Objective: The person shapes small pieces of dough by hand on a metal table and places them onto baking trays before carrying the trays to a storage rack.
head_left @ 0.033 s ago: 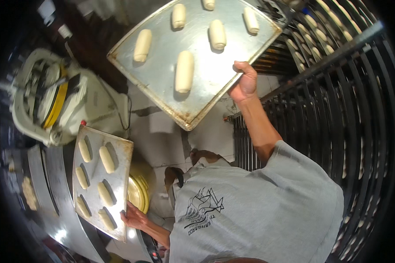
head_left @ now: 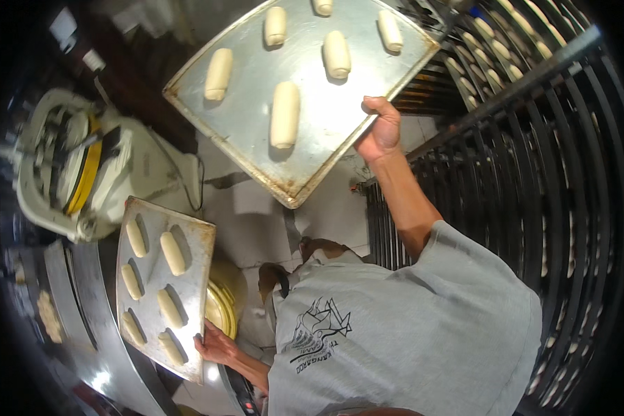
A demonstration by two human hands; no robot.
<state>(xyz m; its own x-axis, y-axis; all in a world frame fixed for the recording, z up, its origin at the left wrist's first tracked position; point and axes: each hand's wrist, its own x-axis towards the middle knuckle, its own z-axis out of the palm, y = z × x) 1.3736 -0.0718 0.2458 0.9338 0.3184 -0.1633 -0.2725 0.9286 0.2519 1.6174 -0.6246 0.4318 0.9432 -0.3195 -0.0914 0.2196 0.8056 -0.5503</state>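
My right hand (head_left: 381, 132) grips the edge of a large metal baking tray (head_left: 256, 149), thumb on top and fingers hidden underneath. Several pale rolled dough pieces (head_left: 285, 114) lie spaced apart on it. Lower down on the left, my left hand (head_left: 220, 345) is closed on the edge of a second metal baking tray (head_left: 197, 277). This one carries several similar dough rolls (head_left: 173, 254) in two rows. Both trays are held apart from each other, and their rims look browned and worn.
On the right stands a tall dark slatted rack (head_left: 478, 201) holding more dough pieces. A cream-coloured machine (head_left: 142, 166) with a yellow band sits at the left. Below it runs a metal work surface (head_left: 93, 312) with a dough lump (head_left: 49, 315). A yellow round container (head_left: 222, 305) is behind the left tray.
The whole view has shifted slightly. In the picture, the right-hand tray sits a little further left and the left-hand tray a little further right; both grips are the same.
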